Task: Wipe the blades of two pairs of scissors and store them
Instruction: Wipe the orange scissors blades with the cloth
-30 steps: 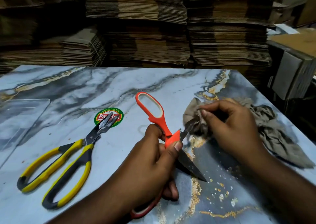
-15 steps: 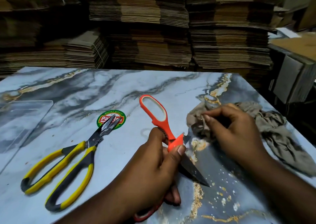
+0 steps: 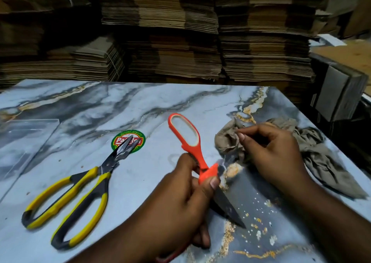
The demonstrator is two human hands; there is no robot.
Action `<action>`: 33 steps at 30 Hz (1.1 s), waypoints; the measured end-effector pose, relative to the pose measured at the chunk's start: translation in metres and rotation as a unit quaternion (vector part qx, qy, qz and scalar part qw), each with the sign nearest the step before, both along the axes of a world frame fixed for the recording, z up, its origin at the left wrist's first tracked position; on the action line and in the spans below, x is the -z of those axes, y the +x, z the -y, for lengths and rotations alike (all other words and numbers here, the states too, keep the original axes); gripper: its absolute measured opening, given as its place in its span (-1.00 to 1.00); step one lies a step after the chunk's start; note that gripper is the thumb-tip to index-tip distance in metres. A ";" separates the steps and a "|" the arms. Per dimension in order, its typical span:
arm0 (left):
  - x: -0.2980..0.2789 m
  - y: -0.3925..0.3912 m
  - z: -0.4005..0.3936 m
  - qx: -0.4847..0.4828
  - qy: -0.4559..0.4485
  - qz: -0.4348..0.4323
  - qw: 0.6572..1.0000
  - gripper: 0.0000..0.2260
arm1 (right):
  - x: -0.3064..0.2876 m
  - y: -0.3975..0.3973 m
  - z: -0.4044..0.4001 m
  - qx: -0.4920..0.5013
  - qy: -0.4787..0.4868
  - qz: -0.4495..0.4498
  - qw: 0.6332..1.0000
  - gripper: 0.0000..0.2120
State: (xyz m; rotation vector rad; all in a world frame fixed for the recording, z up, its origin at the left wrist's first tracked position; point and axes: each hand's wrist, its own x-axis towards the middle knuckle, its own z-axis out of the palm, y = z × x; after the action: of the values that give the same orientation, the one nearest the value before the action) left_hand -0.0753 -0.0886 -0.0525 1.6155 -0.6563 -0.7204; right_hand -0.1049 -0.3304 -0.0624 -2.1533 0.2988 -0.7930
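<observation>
- Corrugated brown cardboard sheets [image 3: 168, 33] are seen stacked in tall piles behind the table, right across the back.
- Marble-patterned grey and white tabletop with gold veins [image 3: 100, 110] is spread beneath everything.
- Clear plastic sheet [image 3: 22, 142] is laid flat at the table's left edge.
- Crumpled grey-brown cloth [image 3: 321, 158] is bunched at the right side, one end gathered up by the right hand.
- Yellow and black handled scissors [image 3: 80, 188] are left lying on the table to the left, blades nearly closed, tips resting over a round green and red sticker [image 3: 138, 140].
- Orange handled scissors [image 3: 192, 146] are held up at the centre, spread wide, one dark blade pointing down to the right, the other wrapped in cloth.
- Left hand [image 3: 180, 200] is curled round the orange pair near the pivot, thumb pressed on the handle.
- Right hand [image 3: 273, 154] is pinched on the cloth, fingers bent, against the upper blade.
</observation>
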 end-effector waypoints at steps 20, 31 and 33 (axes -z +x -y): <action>-0.008 0.046 -0.018 -0.060 0.156 0.420 0.892 -0.81 | -0.014 -0.017 -0.002 -0.043 0.079 0.033 0.995 -0.87; -0.022 0.043 -0.022 -0.210 0.344 0.476 0.782 -0.48 | -0.012 -0.016 -0.006 -0.072 0.033 0.000 0.997 -0.89; -0.026 0.041 -0.022 -0.217 0.386 0.422 0.791 -0.53 | -0.012 -0.016 -0.006 -0.066 0.030 0.001 0.997 -0.89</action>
State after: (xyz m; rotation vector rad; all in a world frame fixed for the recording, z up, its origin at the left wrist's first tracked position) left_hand -0.0339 -0.0668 -0.0270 2.7846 -0.5791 0.1911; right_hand -0.1213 -0.3242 -0.0505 -2.0918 0.1750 -0.7010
